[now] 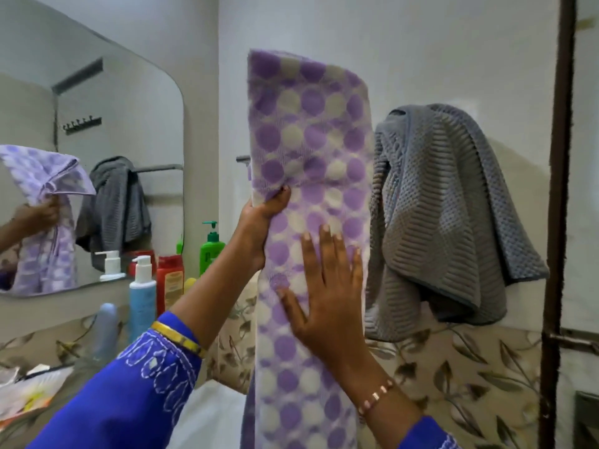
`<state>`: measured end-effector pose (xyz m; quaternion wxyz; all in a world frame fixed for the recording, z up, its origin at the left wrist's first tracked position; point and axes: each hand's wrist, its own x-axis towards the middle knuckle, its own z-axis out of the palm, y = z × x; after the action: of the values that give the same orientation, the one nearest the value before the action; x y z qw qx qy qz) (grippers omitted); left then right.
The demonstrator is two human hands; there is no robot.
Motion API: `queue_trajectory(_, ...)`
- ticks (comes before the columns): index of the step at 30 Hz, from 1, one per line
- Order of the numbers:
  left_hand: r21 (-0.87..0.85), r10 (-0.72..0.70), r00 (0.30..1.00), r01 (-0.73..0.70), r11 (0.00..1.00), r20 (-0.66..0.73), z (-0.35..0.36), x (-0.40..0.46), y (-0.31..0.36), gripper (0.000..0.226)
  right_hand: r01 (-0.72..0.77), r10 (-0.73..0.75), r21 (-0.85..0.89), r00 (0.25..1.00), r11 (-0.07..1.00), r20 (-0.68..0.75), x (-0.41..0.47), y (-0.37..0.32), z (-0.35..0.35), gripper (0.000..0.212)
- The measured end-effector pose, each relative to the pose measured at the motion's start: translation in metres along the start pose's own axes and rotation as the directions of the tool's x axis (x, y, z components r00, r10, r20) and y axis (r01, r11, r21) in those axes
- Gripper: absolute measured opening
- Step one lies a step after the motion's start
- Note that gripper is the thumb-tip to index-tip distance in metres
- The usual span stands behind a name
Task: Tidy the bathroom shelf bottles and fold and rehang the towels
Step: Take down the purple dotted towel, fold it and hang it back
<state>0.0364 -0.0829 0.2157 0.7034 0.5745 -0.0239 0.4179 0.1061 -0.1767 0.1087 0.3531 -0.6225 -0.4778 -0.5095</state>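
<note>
A purple and white dotted towel (308, 150) hangs folded lengthwise in front of the wall, its top bent over. My left hand (262, 222) grips its left edge about halfway up. My right hand (324, 286) lies flat on the towel's front with fingers spread. To the right, a grey ribbed towel (444, 215) hangs bunched on the wall rail. Several bottles stand on the shelf at left: a green pump bottle (211, 251), a red bottle (170, 281), a blue pump bottle (142, 296) and a pale blue bottle (105, 332).
A mirror (97, 140) on the left wall reflects both towels. The rail's end (243, 158) shows left of the dotted towel. A dark door frame (559, 222) runs down the right. Papers (29, 393) lie at the lower left.
</note>
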Motion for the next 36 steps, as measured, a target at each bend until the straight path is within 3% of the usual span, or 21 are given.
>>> queue_trajectory(5,-0.008,-0.03,0.991,0.032,0.999,0.127,-0.014,0.012,0.007,0.06,0.063,-0.063,-0.036,0.998,0.997,0.02,0.016,0.005,0.011,0.073)
queue_trajectory(14,0.038,-0.012,0.996,0.008,0.999,0.094,-0.022,0.066,0.012,0.058,0.117,-0.117,-0.064,0.993,0.991,0.0,0.056,0.035,0.057,0.079)
queue_trajectory(21,0.127,0.117,0.988,-0.13,0.983,0.104,-0.013,0.127,0.05,0.049,0.179,-0.183,-0.098,0.982,0.979,-0.037,0.137,0.062,0.084,0.079)
queue_trajectory(22,0.134,0.135,0.984,-0.151,0.979,0.118,-0.01,0.133,0.057,0.058,0.196,-0.202,-0.109,0.978,0.974,-0.048,0.15,0.066,0.086,0.079)
queue_trajectory(25,0.171,0.175,0.975,-0.197,0.965,0.139,-0.005,0.15,0.074,0.111,0.229,-0.24,-0.136,0.968,0.964,-0.07,0.183,0.074,0.09,0.08)
queue_trajectory(29,0.23,0.234,0.96,-0.265,0.936,0.154,-0.004,0.176,0.093,0.125,0.238,-0.249,-0.181,0.967,0.954,-0.043,0.219,0.08,0.102,0.082)
queue_trajectory(31,0.252,0.285,0.951,-0.306,0.918,0.117,-0.003,0.19,0.1,0.118,0.236,-0.247,-0.198,0.968,0.951,-0.036,0.237,0.083,0.11,0.083)
queue_trajectory(34,0.339,0.434,0.898,-0.389,0.856,-0.066,-0.002,0.217,0.108,0.058,0.228,-0.236,-0.187,0.971,0.955,-0.021,0.266,0.087,0.122,0.085)
queue_trajectory(36,0.506,0.539,0.82,-0.388,0.77,-0.193,-0.004,0.239,0.11,0.04,0.209,-0.205,-0.174,0.978,0.962,0.036,0.283,0.09,0.132,0.085)
